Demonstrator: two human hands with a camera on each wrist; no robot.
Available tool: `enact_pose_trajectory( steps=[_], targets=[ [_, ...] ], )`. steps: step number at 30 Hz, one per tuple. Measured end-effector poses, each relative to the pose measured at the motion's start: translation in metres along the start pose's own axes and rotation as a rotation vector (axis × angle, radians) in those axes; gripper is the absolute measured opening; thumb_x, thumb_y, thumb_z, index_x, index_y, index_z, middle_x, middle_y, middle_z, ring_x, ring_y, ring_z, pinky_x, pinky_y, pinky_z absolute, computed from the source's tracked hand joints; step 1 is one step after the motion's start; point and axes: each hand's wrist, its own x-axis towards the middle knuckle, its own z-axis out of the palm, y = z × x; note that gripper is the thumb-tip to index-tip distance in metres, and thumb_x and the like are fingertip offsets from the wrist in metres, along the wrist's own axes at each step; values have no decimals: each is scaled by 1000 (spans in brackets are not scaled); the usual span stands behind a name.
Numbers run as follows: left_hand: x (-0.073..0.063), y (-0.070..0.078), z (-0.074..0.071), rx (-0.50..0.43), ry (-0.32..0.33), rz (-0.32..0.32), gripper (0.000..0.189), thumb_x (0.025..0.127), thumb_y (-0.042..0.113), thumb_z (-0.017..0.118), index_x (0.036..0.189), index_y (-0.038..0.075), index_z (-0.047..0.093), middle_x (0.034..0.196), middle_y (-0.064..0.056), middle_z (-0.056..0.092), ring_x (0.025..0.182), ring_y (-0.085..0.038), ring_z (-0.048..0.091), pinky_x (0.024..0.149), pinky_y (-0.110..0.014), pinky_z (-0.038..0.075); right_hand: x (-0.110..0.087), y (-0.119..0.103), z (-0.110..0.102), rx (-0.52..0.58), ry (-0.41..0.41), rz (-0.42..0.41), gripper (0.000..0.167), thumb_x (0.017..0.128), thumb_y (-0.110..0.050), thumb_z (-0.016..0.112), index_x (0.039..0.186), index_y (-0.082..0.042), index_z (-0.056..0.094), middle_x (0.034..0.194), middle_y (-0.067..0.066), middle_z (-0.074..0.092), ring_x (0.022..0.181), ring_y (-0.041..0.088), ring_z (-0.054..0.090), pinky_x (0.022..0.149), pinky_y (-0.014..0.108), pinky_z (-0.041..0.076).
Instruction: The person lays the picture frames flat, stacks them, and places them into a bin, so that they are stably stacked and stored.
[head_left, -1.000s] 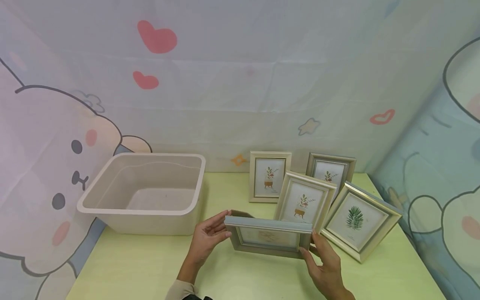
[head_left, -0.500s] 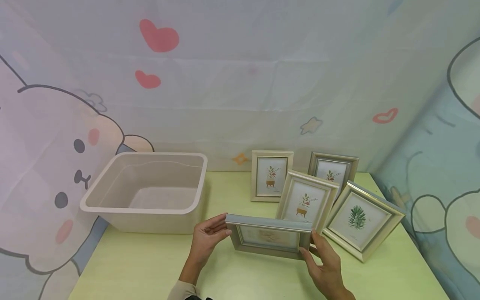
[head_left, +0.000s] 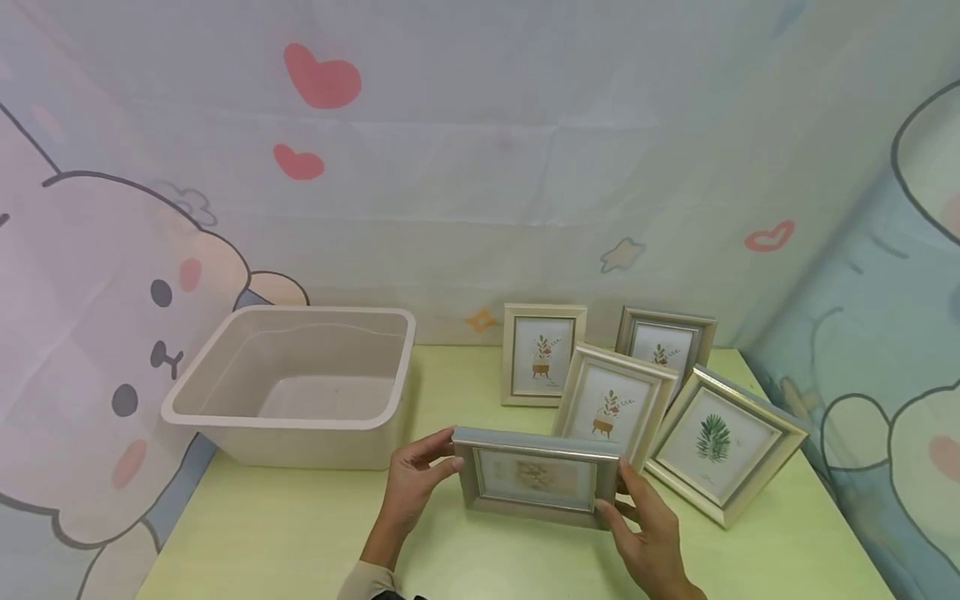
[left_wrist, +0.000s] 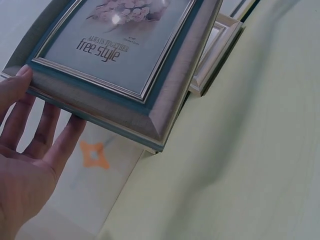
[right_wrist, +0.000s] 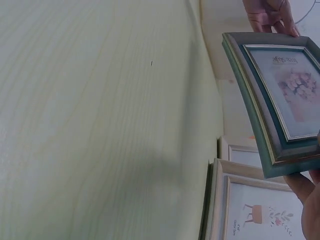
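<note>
Between both hands is a grey-blue picture frame, held sideways above the table and tilted so its front faces up toward the head camera. My left hand pinches its left end, thumb on the front edge and fingers behind. At the other end my right hand grips it, thumb on the front border. In the left wrist view the picture frame shows a print of pink flowers with the words "free style". Just behind it, a cream picture frame with a potted-plant print stands on the table, partly covered.
A beige plastic tub stands at the left of the pale green table. Another cream frame and a darker frame stand at the back. At right, a frame with a green leaf print leans at an angle.
The held picture frame has tilted so more of its front shows, its lower edge coming slightly nearer. A dark piece seen behind its left end a second ago is out of sight.
</note>
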Motion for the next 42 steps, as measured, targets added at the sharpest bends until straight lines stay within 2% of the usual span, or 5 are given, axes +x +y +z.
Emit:
enact_pose_trajectory(
  steps=[5,14,24,33,42],
  targets=[
    [0,-3,0,7,-4,-5,43,84,-8,71,123,9,71,108,14,74,94,-2,67,75,-24,61,-2,-2,4,53,-9,124,88,63,27,76,143,10,44,113,18,65,98,-2,63,64,20,59],
    [2,-4,-2,81,34,-132,46,86,-6,70,129,-15,57,110,17,72,84,-4,66,70,-29,62,-2,-4,4,250,-80,397,81,73,20,73,146,7,41,122,-21,60,87,-1,66,62,26,61],
    [-2,-4,-16,85,-175,-348,73,83,-4,73,148,-4,40,136,-12,58,95,-10,66,76,-35,62,-5,-2,1,328,-174,763,79,82,8,73,152,-1,38,118,30,62,82,5,69,65,28,62],
    [-7,-10,-24,37,-278,-430,85,82,-6,71,156,4,30,142,-16,45,97,-11,62,73,-34,60,-2,5,-2,428,-263,1010,83,85,3,73,156,-8,32,120,25,62,84,12,72,69,34,63],
    [-14,-16,-30,-36,-323,-538,98,79,-9,73,160,8,19,145,-20,37,97,-14,66,76,-39,61,2,16,-11,596,-424,1095,89,91,-7,71,160,-8,16,120,12,63,91,16,72,73,41,63]
  ],
)
